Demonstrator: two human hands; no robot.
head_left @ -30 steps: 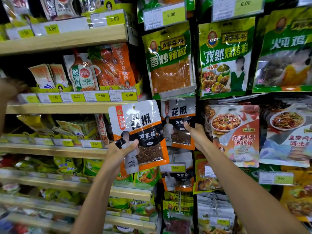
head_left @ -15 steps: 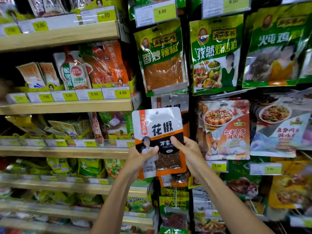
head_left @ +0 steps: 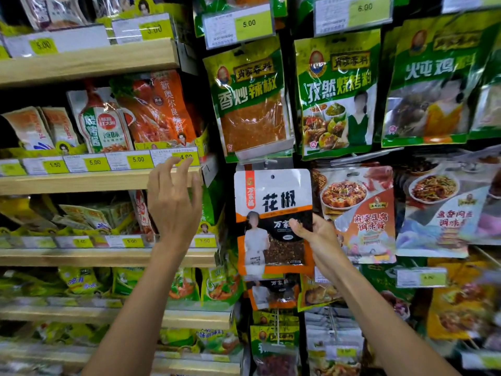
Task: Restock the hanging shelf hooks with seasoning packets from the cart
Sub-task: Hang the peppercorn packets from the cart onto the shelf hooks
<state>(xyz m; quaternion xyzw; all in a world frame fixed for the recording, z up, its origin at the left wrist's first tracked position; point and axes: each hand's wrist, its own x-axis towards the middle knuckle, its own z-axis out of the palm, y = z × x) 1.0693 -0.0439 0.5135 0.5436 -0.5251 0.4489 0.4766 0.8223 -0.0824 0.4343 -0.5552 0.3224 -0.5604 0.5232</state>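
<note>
Between the pale wooden shelves [head_left: 81,183] on the left and the rows of hanging pouches on the right, a flat glossy plastic seasoning packet [head_left: 271,202] is held upright against the display. Its upper part is white with bold black characters and a narrow orange strip down the left corner. Its lower part is black with an orange border, a printed figure in white, and a clear window showing coarse reddish-brown grains. A small round hole is punched at the centre of its top edge; whether a hook passes through it cannot be told.

The right hand [head_left: 317,237] pinches the packet's right edge about halfway down, with the thumb lying on the printed front and the fingers behind. The left hand [head_left: 173,210] is raised in front of the shelf edge, well apart from the packet, fingers spread and loosely bent, holding nothing.

Just above the packet hangs a shiny green pouch with a window of orange-red powder [head_left: 249,99]. To its right is a crinkled foil pouch picturing a plate of food [head_left: 357,213]. Below it, a second black-and-orange packet [head_left: 273,294] shows partly. Yellow paper price labels [head_left: 138,160] line the shelf fronts in clear plastic strips.
</note>
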